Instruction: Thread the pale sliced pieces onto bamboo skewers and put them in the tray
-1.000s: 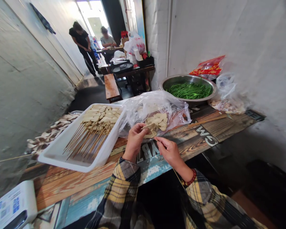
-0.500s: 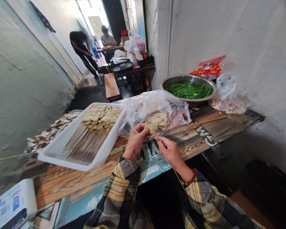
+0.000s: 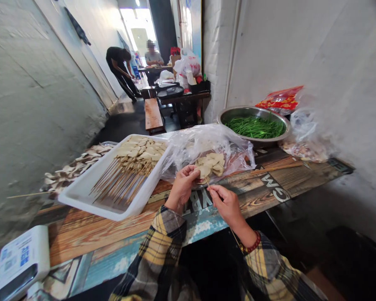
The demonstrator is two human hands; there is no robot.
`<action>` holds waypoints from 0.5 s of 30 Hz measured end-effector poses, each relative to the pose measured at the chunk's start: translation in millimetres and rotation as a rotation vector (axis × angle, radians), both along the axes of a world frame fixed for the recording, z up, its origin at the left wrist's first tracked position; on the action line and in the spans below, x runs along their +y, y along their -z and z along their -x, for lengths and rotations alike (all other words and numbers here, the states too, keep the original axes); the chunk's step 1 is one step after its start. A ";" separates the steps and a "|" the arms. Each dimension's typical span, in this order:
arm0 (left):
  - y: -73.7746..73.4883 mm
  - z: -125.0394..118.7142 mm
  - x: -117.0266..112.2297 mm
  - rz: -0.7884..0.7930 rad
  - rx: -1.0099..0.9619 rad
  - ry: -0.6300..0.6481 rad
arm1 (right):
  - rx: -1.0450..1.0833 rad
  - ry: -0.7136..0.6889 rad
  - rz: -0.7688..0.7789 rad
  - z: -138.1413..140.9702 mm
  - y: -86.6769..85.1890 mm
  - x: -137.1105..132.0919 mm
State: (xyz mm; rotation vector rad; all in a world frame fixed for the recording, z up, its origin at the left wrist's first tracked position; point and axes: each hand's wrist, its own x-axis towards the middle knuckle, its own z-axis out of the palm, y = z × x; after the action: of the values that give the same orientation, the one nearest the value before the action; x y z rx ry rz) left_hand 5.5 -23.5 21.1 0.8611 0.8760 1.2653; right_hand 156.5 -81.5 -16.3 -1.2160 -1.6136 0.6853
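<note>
Whitewashed walls (image 3: 275, 54) close in on a wood-patterned table (image 3: 78, 236), with two people far off between 10 and 11 o'clock from the hands, one bent forward (image 3: 120, 67), the other partly blocked by furniture and goods.

Much of the thin skewer (image 3: 207, 182) is covered: its tip cannot be seen where it meets a pale slice (image 3: 204, 171), its middle passes under the right hand (image 3: 226, 202), and its tail is lost near the plaid cuff (dark cloth behind makes that end hard to follow). Its long axis slants from 11 to 5 o'clock — front end toward 11, away from the wearer. It lies between the hands, near the table's front edge.

Right thumb and fingertips are pinched together on the skewer; the left hand (image 3: 183, 186) clamps the slice between thumb and fingers. Just beyond, toward 12 o'clock, more slices (image 3: 218, 161) sit against a clear plastic bag (image 3: 207, 136), whose folds blur its contents. At 9 o'clock a white tray (image 3: 111, 213) holds loaded skewers (image 3: 122, 177) — bare sticks pointing toward 7.
</note>
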 end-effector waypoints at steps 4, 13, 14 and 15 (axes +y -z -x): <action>2.4 0.0 -0.7 0.025 0.004 -0.004 | -0.014 -0.008 -0.002 -0.7 1.4 -1.0; 1.7 -1.2 -4.3 0.040 0.003 -0.002 | -0.013 -0.012 -0.003 -1.6 7.3 -1.2; 1.8 -1.2 -4.6 0.037 0.003 0.005 | -0.013 -0.009 -0.006 -1.6 7.5 -1.3; 1.9 -1.3 -4.8 0.032 0.004 0.011 | -0.014 -0.006 -0.007 -1.5 7.6 -1.3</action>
State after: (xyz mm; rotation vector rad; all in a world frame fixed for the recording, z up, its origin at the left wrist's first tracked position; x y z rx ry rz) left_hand 6.9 -28.2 19.2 0.8421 0.8913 1.2367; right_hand 158.0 -82.8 -23.9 -1.2139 -1.6307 0.6751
